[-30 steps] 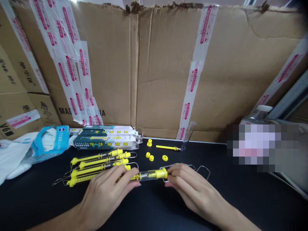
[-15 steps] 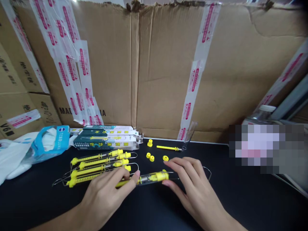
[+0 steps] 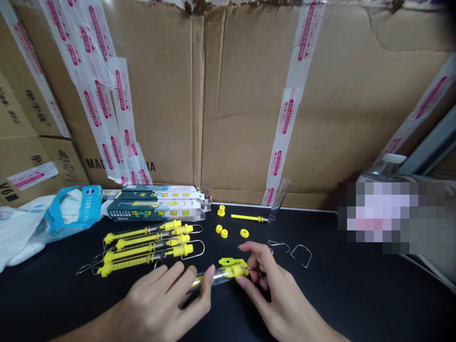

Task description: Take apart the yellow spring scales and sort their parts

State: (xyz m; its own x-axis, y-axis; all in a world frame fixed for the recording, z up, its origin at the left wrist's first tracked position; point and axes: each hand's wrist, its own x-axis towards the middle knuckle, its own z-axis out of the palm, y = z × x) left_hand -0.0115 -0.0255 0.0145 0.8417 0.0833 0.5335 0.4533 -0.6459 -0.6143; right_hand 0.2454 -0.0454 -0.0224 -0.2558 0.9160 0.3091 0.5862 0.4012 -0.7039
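My left hand [image 3: 162, 297] is closed around the clear tube of a spring scale [image 3: 217, 276], which lies nearly level, tilted up to the right. At its yellow right end, my right hand [image 3: 269, 289] pinches with thumb and fingers near a thin metal wire; the exact grip is partly hidden. Just behind the tube is a small flat yellow piece with holes [image 3: 228, 261]. Several other yellow spring scales [image 3: 142, 259] with wire hooks lie side by side to the left, beyond my left hand.
Behind lie small yellow caps [image 3: 221, 232], a yellow ring [image 3: 244, 233], a yellow rod with a spring [image 3: 247, 218] and a clear tube [image 3: 280, 199]. Wire hooks [image 3: 302, 255] rest at right. Printed boxes [image 3: 160, 209] and a blue-white package [image 3: 74, 209] stand left, before tall cardboard [image 3: 242, 118].
Both hands have moved slightly toward me with the spring scale. My right hand has shifted left to the scale's end and its fingers have curled in, showing wire hooks on the table.
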